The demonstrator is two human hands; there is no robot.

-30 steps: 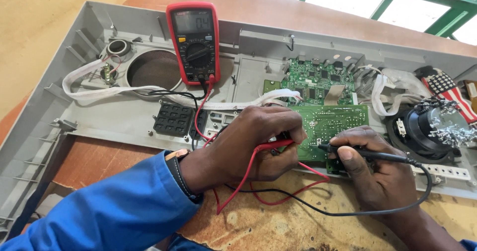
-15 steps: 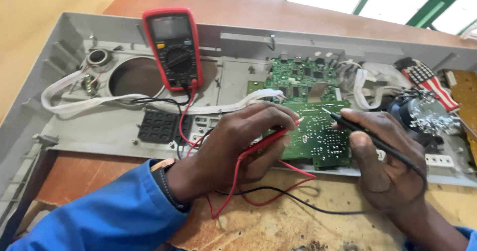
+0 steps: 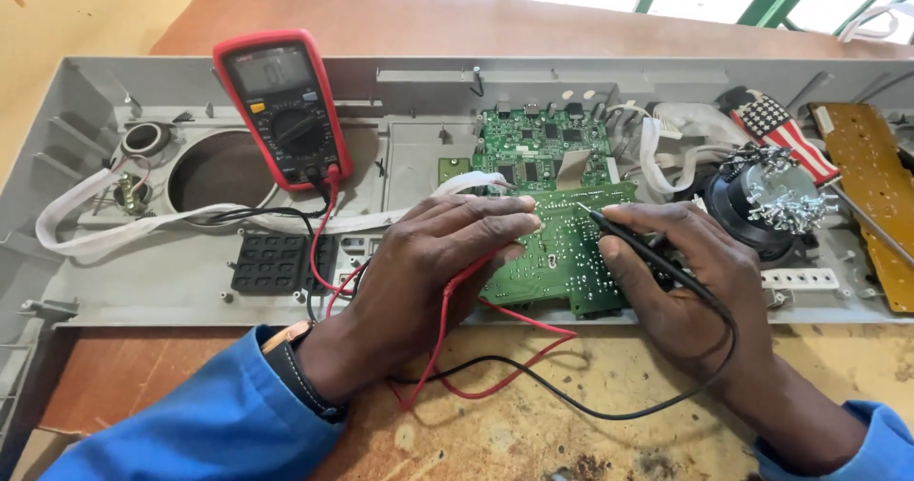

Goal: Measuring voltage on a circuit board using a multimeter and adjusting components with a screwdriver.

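Your left hand (image 3: 433, 271) curls its fingers around the red probe lead (image 3: 447, 329) on the green circuit board (image 3: 562, 252), while your right hand (image 3: 695, 281) pinches the black probe (image 3: 619, 231) against it. The red multimeter (image 3: 284, 108) rests inside the grey casing (image 3: 143, 281) on the tabletop (image 3: 533, 414).

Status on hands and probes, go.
Left hand on red lead, fingers on green board. Right hand holds black probe, tip on board. Meter propped behind; nothing blocking.
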